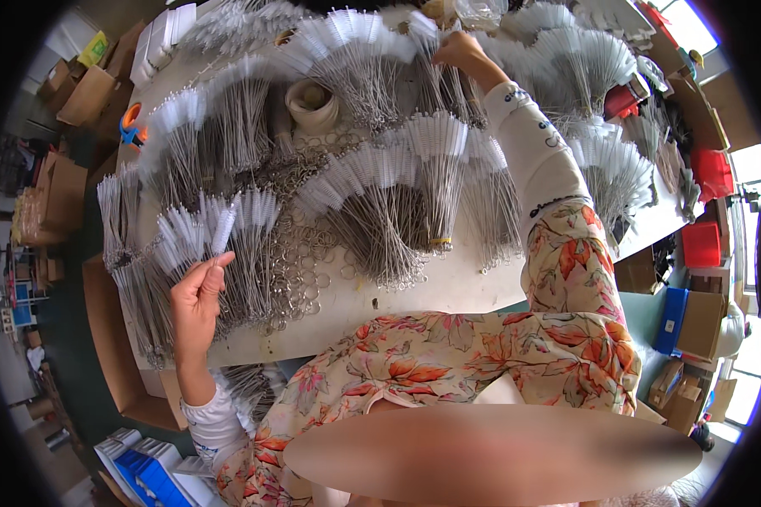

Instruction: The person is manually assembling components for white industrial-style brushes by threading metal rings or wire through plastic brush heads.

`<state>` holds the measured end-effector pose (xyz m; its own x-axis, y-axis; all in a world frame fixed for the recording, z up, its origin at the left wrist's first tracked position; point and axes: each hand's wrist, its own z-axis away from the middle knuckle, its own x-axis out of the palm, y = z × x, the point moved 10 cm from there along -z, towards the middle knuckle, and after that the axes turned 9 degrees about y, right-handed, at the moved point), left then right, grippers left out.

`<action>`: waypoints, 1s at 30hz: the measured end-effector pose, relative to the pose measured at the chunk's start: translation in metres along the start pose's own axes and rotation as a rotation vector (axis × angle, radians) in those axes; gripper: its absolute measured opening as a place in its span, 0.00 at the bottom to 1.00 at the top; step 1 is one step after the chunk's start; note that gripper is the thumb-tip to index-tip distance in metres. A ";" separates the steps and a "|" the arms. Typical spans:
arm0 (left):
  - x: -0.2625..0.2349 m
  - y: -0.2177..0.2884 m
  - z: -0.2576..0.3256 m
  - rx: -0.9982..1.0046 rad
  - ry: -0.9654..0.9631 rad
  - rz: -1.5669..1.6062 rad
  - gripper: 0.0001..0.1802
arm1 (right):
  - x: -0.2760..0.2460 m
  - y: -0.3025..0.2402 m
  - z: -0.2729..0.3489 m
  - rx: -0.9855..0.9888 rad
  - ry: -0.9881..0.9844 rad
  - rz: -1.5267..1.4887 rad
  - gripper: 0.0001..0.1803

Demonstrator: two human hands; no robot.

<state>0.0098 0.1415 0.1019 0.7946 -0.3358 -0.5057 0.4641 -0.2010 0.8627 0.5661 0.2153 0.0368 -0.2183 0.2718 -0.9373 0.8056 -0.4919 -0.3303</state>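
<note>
White bristles: a small fan of thin wire brushes point(201, 230) is pinched between thumb and fingers of the left hand point(196, 297), bristle ends up, wire stems running down behind the palm
Left grip: clamped on that fan, raised just above the near-left part of the bench point(448, 291)
Right grip: the right hand point(458, 51) is stretched to the far side, fingers closed together into a far bundle of brushes point(435, 80); whether a brush is actually gripped cannot be told
Right arm: a white sleeve with dark marks point(537, 148) is worn over the forearm, under a floral top
Beneath the left hand: loose metal rings point(300, 266) are scattered on the bench surface, just beside the held fan
Centre: a tied sheaf of brushes point(438, 182) is laid with a yellow band near its stem ends
Far centre: a pale roll of tape point(313, 100) is set among the brush heaps
Left edge: an orange tool point(131, 127) is laid on the bench rim
Surroundings: cardboard boxes point(80, 93) are stacked on the floor at left, red crates point(703, 241) at right
</note>
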 end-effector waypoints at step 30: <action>0.091 0.067 0.024 0.777 0.333 0.411 0.11 | 0.024 -0.223 0.311 0.043 -0.533 -1.992 0.13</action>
<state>0.1035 0.0751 0.1134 0.9651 -0.2602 -0.0310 -0.1736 -0.7235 0.6682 0.2099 0.0748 0.0531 -0.6980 0.1306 0.7041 -0.6983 0.0938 -0.7097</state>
